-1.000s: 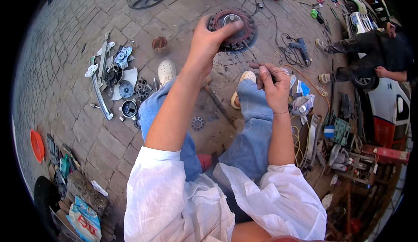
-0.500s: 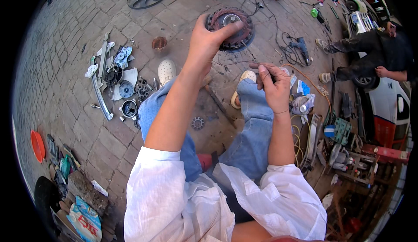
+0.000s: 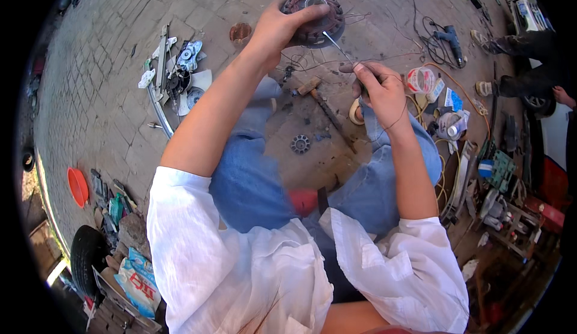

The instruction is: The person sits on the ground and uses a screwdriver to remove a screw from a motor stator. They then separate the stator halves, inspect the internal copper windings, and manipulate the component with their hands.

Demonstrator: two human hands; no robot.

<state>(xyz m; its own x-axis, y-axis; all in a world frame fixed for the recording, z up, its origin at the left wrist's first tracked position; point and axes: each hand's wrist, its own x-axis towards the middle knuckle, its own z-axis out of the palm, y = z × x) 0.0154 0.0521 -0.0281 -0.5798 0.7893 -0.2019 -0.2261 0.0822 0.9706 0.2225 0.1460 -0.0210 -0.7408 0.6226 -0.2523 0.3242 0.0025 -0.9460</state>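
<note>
From where I stand, here's the big piece: a dark, reddish-brown, ring-shaped part with a notched rim (image 3: 329, 24), out at arm's length above the paved ground (image 3: 210, 15). Looks hefty, that one, and stiff, probably metal; the grimy rim could be slick. A wide grip across face and rim suits it, and that's what we've got: the left hand (image 3: 277, 26) spread over its left side, thumb across the face, the lower fingers hidden. Whether the ground bears any weight, I can't tell.

Now the slim, pale-tipped rod (image 3: 340, 48)! Light and rigid, I'd say, best held far from its tip, and the right hand (image 3: 380, 86) does just that, pinching its end between thumb and fingers. The tip is at the ring's near edge; touching or not, I can't tell.

Around the ring: well left, a heap of metal and plastic parts (image 3: 161, 69); nearer the person, a wooden-handled hammer (image 3: 329, 115); off right, a dark blue pistol-shaped tool (image 3: 449, 41); below that, a clear plastic tub (image 3: 421, 80); beyond the hammer, closest to the person, a small grey gear-like disc (image 3: 300, 144). And watch the thin dark wires (image 3: 360, 61) just beside the ring: they could snag.
</note>
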